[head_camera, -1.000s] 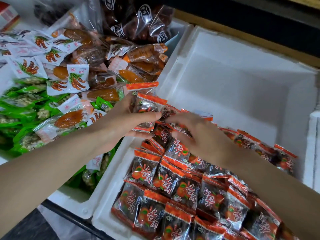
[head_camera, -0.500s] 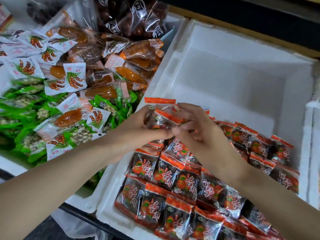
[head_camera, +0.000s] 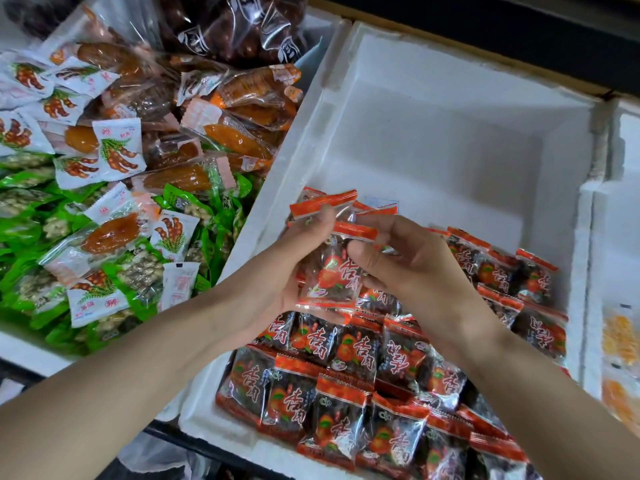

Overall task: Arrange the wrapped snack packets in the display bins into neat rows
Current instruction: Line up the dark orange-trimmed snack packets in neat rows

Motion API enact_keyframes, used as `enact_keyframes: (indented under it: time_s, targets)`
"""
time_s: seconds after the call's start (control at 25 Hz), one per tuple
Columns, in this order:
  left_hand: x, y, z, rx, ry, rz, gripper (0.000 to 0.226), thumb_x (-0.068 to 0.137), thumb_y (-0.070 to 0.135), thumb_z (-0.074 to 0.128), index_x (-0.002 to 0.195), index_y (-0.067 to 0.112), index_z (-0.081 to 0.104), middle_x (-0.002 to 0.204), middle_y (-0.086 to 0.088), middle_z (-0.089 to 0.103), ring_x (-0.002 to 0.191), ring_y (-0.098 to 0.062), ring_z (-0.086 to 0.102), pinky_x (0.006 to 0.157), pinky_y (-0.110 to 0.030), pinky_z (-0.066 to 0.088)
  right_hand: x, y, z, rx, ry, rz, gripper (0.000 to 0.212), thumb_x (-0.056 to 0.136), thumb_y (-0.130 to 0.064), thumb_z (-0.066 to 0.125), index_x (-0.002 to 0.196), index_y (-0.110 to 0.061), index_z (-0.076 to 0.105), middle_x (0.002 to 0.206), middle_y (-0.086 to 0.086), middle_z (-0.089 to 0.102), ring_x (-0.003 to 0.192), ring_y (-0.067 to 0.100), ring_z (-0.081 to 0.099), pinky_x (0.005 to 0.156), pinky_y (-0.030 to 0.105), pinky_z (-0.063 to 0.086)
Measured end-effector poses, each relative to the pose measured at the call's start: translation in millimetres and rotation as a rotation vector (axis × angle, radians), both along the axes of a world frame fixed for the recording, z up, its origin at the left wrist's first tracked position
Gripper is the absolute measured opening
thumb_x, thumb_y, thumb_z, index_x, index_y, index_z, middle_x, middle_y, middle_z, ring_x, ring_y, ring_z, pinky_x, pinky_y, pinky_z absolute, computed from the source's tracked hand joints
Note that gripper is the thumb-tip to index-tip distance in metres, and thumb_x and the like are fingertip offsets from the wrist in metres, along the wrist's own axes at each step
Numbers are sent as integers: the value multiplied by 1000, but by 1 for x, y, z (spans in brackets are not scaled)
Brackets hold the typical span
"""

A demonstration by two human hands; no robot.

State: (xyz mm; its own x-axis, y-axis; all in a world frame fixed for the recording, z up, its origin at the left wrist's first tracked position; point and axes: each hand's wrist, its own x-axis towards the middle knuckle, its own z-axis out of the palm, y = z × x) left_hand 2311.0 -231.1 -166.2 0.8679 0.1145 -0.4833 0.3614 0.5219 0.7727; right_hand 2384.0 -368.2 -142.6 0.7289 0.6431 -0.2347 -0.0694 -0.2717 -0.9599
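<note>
A white foam bin [head_camera: 433, 140] holds several red-and-black snack packets [head_camera: 349, 403] laid in overlapping rows along its near side. Above them my left hand [head_camera: 277, 271] grips a small stack of the same red packets [head_camera: 329, 271], lifted off the pile. My right hand [head_camera: 408, 268] meets it from the right, thumb and fingers pinching the front packet of that stack. More red packets [head_camera: 502, 271] lie along the bin's right side. The far half of the bin is bare foam.
To the left a second bin is heaped with green packets [head_camera: 31, 216], white tamarind packets [head_camera: 117, 154] and orange dried-fruit packets [head_camera: 239, 140]. Dark sausage bags [head_camera: 235, 26] lie behind. Another foam bin with orange packets [head_camera: 620, 341] stands at the right edge.
Both hands have lifted the stack of red packets off the pile and drawn it nearer. The right hand has shifted from the packets below onto the front of the held stack.
</note>
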Motion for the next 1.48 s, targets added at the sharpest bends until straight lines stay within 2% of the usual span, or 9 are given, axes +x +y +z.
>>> enact_keyframes:
  time_s: [0.2,0.24,0.28,0.32,0.6,0.84,1.08,1.2,1.48]
  targets:
    - [-11,-12,-7,101,-32,22,54,74,61,54,116,27,60,72,20,62,80,-21,71,90,-57,50,-11,-15,-1,52,160,-60,15,73,-31,64,85,-22,63,63,-17,57,66,-2,59,67,17,53]
    - [-13,-14,-7,165,-7,59,46,76,56,50,110,27,60,98,22,40,91,-7,36,86,-43,55,-13,-18,-1,57,182,-74,20,71,-33,63,87,-20,63,61,-16,56,64,-1,59,65,16,52]
    - [-15,-15,-5,193,-8,101,35,79,50,48,104,26,59,70,5,71,46,4,48,69,-29,59,-14,-21,0,53,198,-99,24,69,-34,63,89,-20,63,61,-13,57,63,2,60,64,16,52]
    - [-16,-15,-3,212,-23,132,27,82,45,49,99,26,58,60,18,62,47,1,57,54,-22,56,-13,-25,-1,34,190,-129,27,68,-35,63,91,-20,64,63,-7,61,64,8,63,63,16,52]
    - [-24,-1,-6,405,-22,248,30,75,51,51,101,40,58,117,12,61,101,-16,63,46,-30,56,-25,-46,-25,-387,-344,-43,17,87,-26,62,90,-32,47,77,-12,62,49,1,56,40,17,41]
    - [-26,-6,-1,418,-38,212,18,79,47,50,97,44,53,80,46,56,80,21,58,45,-32,57,-34,-49,-50,-620,-601,122,30,95,-38,44,123,-28,46,102,-20,46,88,-1,55,61,9,38]
    - [-27,-13,-1,433,-15,191,24,73,52,50,95,47,54,85,39,57,85,-8,66,45,-26,55,-33,-59,-66,-592,-928,128,38,89,-35,45,118,-16,62,108,-1,62,101,19,54,81,27,47]
    - [-27,-17,0,484,-4,169,22,74,51,50,95,47,54,53,31,46,53,-1,58,47,-27,56,-32,-62,-65,-515,-926,131,39,91,-34,48,124,-16,59,114,-1,60,105,17,50,87,30,48]
    - [-24,-28,1,490,12,105,22,79,50,50,99,42,55,62,18,44,48,-5,50,47,-27,56,27,-58,-62,-642,-1154,355,40,85,-20,66,124,-18,59,125,4,61,123,30,49,101,42,36]
